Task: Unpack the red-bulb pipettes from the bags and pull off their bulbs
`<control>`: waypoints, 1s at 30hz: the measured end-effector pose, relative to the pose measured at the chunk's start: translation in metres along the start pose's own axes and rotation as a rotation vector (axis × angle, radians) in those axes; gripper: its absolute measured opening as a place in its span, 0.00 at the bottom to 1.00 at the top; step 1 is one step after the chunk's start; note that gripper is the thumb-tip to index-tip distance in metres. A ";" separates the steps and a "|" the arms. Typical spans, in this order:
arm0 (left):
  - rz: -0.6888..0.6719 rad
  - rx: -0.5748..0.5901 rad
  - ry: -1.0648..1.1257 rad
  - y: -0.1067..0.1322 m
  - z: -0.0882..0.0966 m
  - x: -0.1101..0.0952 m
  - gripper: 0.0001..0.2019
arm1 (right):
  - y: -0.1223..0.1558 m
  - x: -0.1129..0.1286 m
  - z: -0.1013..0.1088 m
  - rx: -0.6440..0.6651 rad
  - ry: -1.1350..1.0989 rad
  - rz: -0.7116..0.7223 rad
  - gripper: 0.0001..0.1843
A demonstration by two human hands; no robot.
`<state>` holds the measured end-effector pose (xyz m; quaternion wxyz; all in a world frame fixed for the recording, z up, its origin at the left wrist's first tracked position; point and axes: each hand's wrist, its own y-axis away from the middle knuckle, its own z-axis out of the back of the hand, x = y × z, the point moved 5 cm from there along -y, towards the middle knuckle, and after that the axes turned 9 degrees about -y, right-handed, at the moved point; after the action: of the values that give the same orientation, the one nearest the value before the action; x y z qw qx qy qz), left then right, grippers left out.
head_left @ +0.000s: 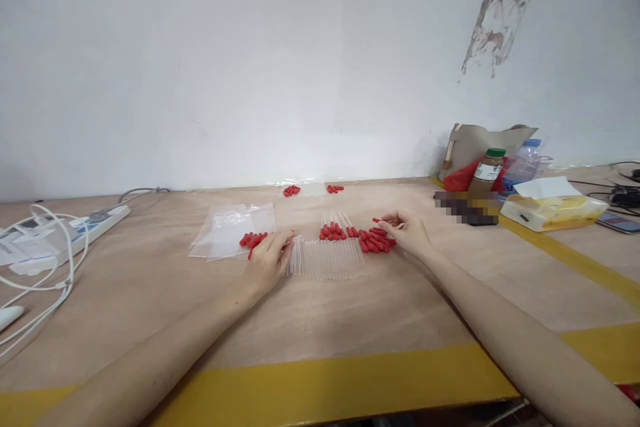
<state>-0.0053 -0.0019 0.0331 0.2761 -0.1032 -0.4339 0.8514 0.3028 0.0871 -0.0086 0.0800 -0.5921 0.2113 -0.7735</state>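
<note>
A row of clear glass droppers [327, 259] lies side by side mid-table, some with red rubber bulbs [334, 232] fitted at the far end. My left hand [267, 261] rests at the row's left end, fingers curled against the tubes, next to a small heap of red bulbs [251, 239]. My right hand [407, 230] hovers over a bigger pile of red bulbs [376, 241] to the right, fingers pinched on one red bulb.
Clear plastic bags [233, 229] lie left of the droppers. More red bulbs [291, 190] sit near the wall. A power strip and white cables [75, 230] lie far left. A bag, bottles [487, 171] and a tissue pack [553, 208] stand at the right. Yellow tape [320, 383] marks the table's near edge.
</note>
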 end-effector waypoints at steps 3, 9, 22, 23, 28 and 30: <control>-0.113 0.048 -0.089 0.001 -0.008 -0.005 0.09 | 0.002 -0.001 -0.005 0.062 0.029 0.008 0.17; -0.205 0.153 -0.146 0.010 -0.026 -0.020 0.20 | 0.002 -0.001 -0.003 0.055 0.207 0.070 0.15; -0.183 0.309 -0.174 0.005 -0.014 -0.034 0.17 | 0.002 0.005 0.005 -0.016 0.434 0.061 0.18; -0.173 0.313 -0.164 0.005 -0.015 -0.034 0.17 | 0.002 0.005 0.007 -0.029 0.437 0.062 0.18; -0.137 0.364 -0.095 0.008 -0.018 -0.029 0.19 | 0.003 0.008 0.008 -0.063 0.440 0.081 0.18; -0.121 0.396 -0.069 0.010 -0.020 -0.026 0.21 | 0.003 0.009 0.008 -0.068 0.439 0.091 0.17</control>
<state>0.0205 -0.0077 0.0116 0.3265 0.0081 -0.2728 0.9049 0.3076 0.0791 -0.0006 0.0469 -0.4020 0.2759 -0.8718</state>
